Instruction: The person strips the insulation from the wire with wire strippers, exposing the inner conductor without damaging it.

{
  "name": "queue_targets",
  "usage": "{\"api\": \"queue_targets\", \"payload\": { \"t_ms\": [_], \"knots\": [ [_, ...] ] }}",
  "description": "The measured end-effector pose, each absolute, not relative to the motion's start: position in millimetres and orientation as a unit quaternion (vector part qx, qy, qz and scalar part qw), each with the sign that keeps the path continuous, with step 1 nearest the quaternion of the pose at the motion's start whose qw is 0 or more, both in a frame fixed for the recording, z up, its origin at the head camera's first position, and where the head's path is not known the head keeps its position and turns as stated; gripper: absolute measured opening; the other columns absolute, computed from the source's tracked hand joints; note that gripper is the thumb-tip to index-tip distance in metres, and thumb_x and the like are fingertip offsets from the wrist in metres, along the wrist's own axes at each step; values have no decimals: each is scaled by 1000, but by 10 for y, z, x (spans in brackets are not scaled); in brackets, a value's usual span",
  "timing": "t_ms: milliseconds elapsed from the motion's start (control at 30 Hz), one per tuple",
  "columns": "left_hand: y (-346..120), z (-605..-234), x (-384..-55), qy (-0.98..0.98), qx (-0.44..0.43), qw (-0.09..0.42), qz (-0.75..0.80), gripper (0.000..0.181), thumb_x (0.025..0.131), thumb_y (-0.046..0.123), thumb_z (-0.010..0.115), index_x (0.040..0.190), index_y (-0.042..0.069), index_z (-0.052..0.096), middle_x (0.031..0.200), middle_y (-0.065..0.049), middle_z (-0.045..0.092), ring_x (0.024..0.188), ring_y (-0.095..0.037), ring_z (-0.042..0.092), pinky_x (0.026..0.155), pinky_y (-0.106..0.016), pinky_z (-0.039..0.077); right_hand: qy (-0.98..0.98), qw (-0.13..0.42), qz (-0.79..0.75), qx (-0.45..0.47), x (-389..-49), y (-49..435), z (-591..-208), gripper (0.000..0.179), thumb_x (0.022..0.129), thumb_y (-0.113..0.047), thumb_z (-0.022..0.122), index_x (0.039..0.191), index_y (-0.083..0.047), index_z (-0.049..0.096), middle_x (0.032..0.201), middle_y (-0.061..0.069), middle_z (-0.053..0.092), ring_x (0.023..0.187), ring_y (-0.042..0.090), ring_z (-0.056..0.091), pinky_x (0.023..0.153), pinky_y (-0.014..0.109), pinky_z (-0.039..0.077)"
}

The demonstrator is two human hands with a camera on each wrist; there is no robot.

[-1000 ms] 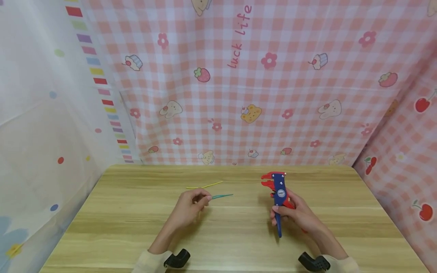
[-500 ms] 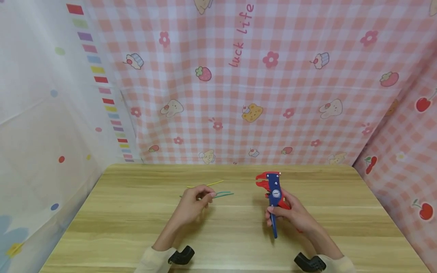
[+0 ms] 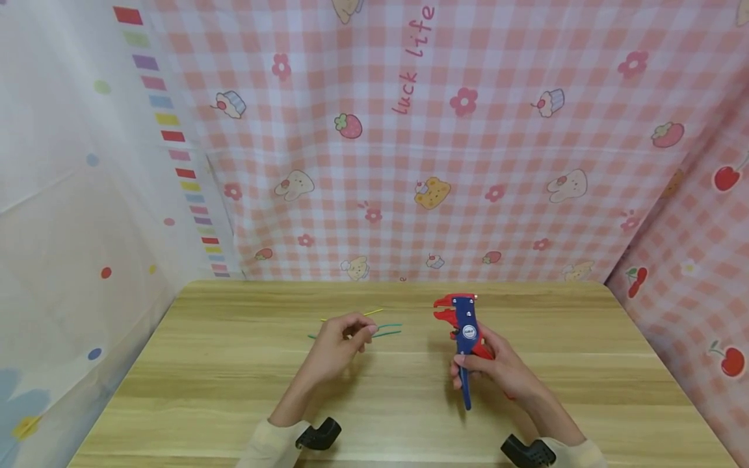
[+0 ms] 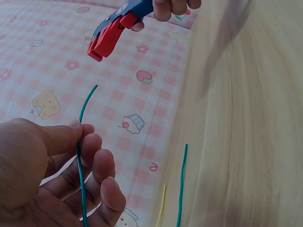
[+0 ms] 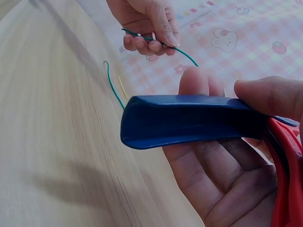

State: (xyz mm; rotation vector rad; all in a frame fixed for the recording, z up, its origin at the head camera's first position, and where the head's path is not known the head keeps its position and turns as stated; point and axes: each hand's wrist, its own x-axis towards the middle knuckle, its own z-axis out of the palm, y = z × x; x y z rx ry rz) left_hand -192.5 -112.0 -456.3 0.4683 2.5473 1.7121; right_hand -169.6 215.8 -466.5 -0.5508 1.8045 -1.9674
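My left hand pinches a thin green wire between thumb and forefinger. In the left wrist view the wire's short end sticks out beyond the fingertips and its longer part runs down across the palm. My right hand grips a wire stripper with blue and red handles and a red head. The head points left towards the held wire, its jaws apart, with a gap between it and the wire. A second green wire lies on the table below the left hand. Its middle is hidden in the head view.
A yellow wire lies on the wooden table behind the left hand, partly covered by it. A pink checked cloth hangs at the table's back edge, with more printed cloth on both sides.
The left hand has moved slightly right with its green wire, whose end now shows apart from the lying one. The right hand has brought the wire stripper left, closer to it.
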Motion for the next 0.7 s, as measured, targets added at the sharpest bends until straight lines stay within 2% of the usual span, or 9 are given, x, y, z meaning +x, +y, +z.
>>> {"api": "queue_targets", "payload": {
  "t_ms": [167, 367, 600, 700],
  "knots": [
    [-1086, -4545, -1921, 820, 144, 20, 553, 10, 102, 20, 65, 99, 17, 74, 88, -19, 69, 69, -15, 60, 57, -21, 46, 646, 210, -707, -199, -1677, 2126, -4647, 71, 103, -7, 59, 160, -6, 17, 96, 17, 73, 79, 22, 76, 83, 42, 63],
    [-1042, -4514, -1897, 816, 143, 24, 560, 8, 101, 19, 66, 99, 17, 74, 88, -19, 68, 69, -15, 61, 59, -22, 48, 637, 214, -711, -207, -1649, 2073, -4638, 72, 103, -6, 59, 161, -8, 16, 95, 14, 73, 79, 22, 76, 83, 44, 62],
    [-1003, -4470, -1887, 816, 148, 18, 558, 9, 101, 20, 66, 100, 17, 75, 82, -4, 67, 70, -16, 61, 57, -22, 47, 626, 213, -718, -217, -1617, 2009, -4623, 73, 102, -4, 58, 162, -11, 16, 94, 14, 73, 78, 23, 76, 83, 45, 63],
    [-993, -4454, -1884, 816, 147, 17, 559, 9, 101, 19, 67, 100, 17, 75, 81, -1, 66, 69, -15, 61, 57, -22, 47, 624, 213, -718, -222, -1604, 1980, -4620, 72, 102, -4, 58, 161, -10, 17, 94, 12, 73, 78, 22, 76, 83, 45, 63]
  ]
}}
